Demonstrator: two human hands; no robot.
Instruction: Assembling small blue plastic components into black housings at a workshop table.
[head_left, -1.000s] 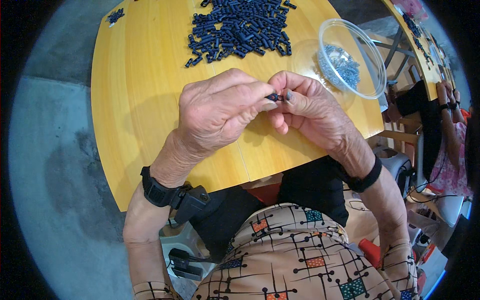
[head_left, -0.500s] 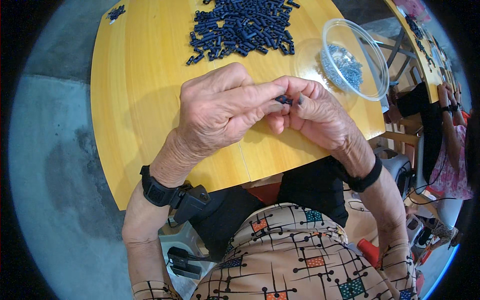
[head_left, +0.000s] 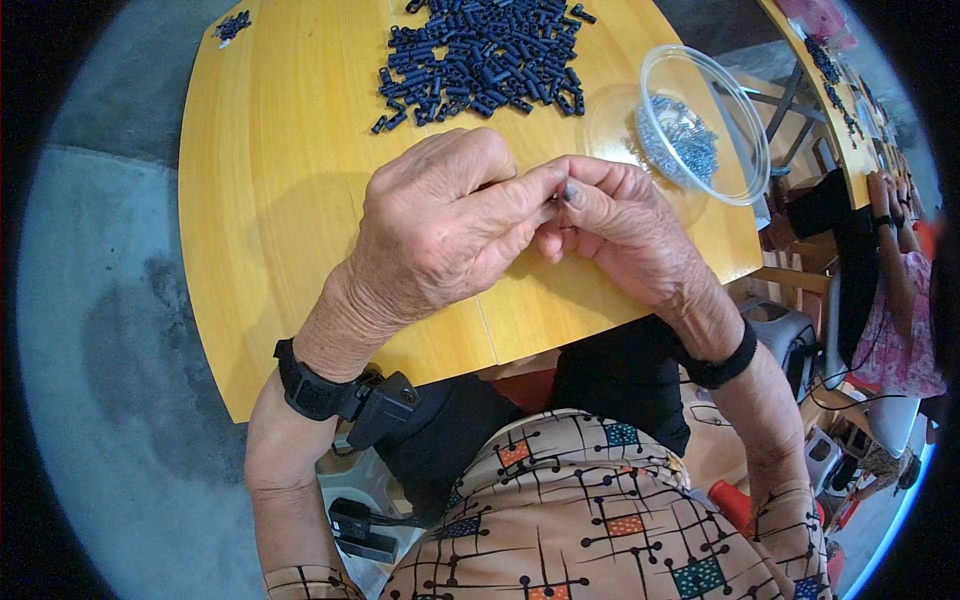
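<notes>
In the head view, your two hands meet just above the middle of the frame, over the yellow counter (head_left: pixel 280 150). Your left hand (head_left: pixel 440 220) comes in from the left, knuckles up, its index finger and thumb drawn narrow toward your right hand (head_left: pixel 630 215). The right fingers are bent inward and pinched at the same spot, the thumb with its dark nail lying on the near side. Both sets of fingers seem to be closed on one small dark piece (head_left: pixel 551 206), though they cover it so nearly that its shape and its exact seat between the fingertips cannot be made out.

Beyond your hands, at the upper centre, lies a loose pile (head_left: pixel 480 60) of short black tubular parts. A smaller dark cluster (head_left: pixel 234 25) sits near the counter's corner at the upper left. To the right of the pile stands a clear round tub (head_left: pixel 766 150) with fine silvery parts (head_left: pixel 682 140) in it, near your right hand but apart from it.

You wear a black strap (head_left: pixel 305 385) with a dark box (head_left: pixel 385 410) on your left wrist and a black band (head_left: pixel 722 365) on your right. Your patterned shirt (head_left: pixel 530 510) fills the lower centre. At the right edge, a co-worker's hands (head_left: pixel 880 195) are at a second counter (head_left: pixel 850 150), above a pink top (head_left: pixel 905 345).
</notes>
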